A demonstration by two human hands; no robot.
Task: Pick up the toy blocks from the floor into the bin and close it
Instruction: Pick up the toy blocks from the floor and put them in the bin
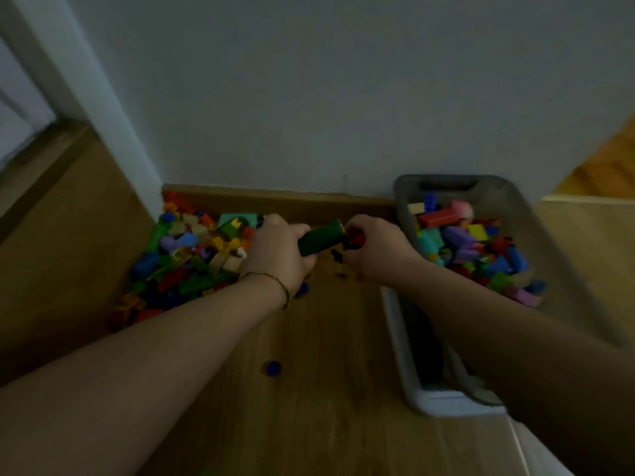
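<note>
A wooden floor (pixel 326 338) is filling the lower frame below a pale wall (pixel 343 97). At the right a grey bin (pixel 563 269) is sitting, partly filled with coloured blocks (pixel 474 249). A pile of blocks (pixel 192 255) is lying on the floor at centre left. Between them the left hand (pixel 278 252) is gripping a dark green block (pixel 319 240), fingers curled round it. The right hand (pixel 374 249) is pinching a small red block (pixel 355 239) right at its end. A blue piece (pixel 273 368) is lying at lower centre.
</note>
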